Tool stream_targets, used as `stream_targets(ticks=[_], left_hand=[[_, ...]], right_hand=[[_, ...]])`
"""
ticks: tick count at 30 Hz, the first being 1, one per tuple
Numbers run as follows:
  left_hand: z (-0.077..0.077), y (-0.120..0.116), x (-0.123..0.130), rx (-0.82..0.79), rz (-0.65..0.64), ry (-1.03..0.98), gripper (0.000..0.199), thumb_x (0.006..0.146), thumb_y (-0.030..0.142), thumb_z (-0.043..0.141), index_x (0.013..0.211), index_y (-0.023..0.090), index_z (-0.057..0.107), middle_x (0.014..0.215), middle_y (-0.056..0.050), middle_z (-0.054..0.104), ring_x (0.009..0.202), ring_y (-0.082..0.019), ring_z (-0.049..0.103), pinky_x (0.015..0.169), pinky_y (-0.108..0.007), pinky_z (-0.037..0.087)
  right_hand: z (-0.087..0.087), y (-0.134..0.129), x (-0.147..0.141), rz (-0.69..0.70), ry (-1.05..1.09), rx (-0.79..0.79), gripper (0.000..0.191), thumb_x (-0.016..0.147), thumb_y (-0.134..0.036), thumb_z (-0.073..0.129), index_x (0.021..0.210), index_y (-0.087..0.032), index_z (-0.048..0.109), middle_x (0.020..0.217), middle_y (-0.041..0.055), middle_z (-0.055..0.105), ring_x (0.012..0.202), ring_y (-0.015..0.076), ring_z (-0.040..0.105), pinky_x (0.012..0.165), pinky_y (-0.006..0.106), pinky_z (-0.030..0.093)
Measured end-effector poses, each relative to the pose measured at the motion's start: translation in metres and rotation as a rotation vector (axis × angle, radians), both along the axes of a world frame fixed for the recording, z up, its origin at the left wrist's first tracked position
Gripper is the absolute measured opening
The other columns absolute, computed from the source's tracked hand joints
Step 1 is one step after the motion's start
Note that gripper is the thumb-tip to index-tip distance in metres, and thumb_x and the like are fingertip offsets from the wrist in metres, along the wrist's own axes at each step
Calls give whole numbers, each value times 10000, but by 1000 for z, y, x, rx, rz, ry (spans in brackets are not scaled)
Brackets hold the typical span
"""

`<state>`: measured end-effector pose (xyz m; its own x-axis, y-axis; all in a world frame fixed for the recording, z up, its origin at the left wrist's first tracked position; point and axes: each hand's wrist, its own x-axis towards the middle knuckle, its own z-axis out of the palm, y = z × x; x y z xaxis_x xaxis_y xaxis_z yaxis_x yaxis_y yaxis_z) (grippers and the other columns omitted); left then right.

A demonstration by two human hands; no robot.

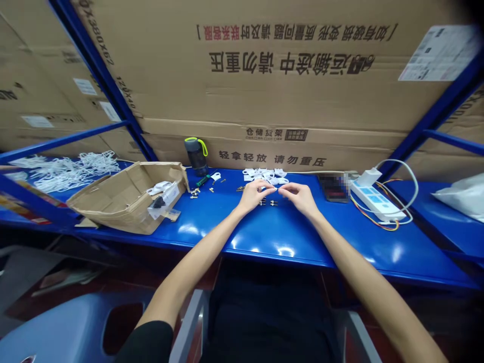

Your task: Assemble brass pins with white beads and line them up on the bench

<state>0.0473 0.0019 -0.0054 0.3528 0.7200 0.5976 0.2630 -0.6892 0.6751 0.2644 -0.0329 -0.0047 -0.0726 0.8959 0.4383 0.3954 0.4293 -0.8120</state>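
Note:
My left hand [255,196] and my right hand [298,197] hover close together over the blue steel shelf [287,242], their fingertips almost meeting. The fingers curl into a pinch, but anything small between them is too hidden to make out. Just below my hands lie several small metal fittings [268,202]. A heap of white plastic parts [264,175] sits just beyond my fingertips. More small metal-and-white pieces [194,192] lie further left, near a green-handled tool [202,180].
An open cardboard box [128,197] holding white parts stands at left, beside a tangle of white plastic strips [71,171]. A water bottle [196,156], dark phone [333,187] and white power strip [374,200] with cables stand on the shelf. Large cartons fill the back.

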Motion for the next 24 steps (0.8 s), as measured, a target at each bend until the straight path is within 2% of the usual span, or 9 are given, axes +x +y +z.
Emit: stream_targets(ticks=[3,8,15,24], left_hand=[[-2,3,-2,29,5,72,231,929,440,749,973,229,833,970,-49,747,770,-161,614,699,-296,463],[-4,4,-5,28,33,135,233,972,414,690,1006,225,823,1063,-65,749,948,-206,678,791,-305,512],[-3,3,-5,32,103,144,221,990,394,668,994,227,812,1067,-53,749,950,-200,680,814,-295,510],[-5,3,-5,54,107,163,208,988,378,670,977,220,805,1065,-53,745,987,-204,686,873,-302,518]], right_hand=[[-1,1,2,-31,-103,30,254,886,-451,711,898,-218,813,936,47,815,870,252,737,822,349,542],[-6,3,2,-57,-272,41,192,918,-377,682,902,-242,817,962,34,819,860,245,735,848,360,535],[-21,11,2,-59,-444,29,137,913,-326,723,936,-250,834,941,46,796,833,232,695,834,351,512],[-25,15,3,-54,-505,27,128,911,-287,724,931,-246,843,971,51,754,793,196,657,766,319,493]])
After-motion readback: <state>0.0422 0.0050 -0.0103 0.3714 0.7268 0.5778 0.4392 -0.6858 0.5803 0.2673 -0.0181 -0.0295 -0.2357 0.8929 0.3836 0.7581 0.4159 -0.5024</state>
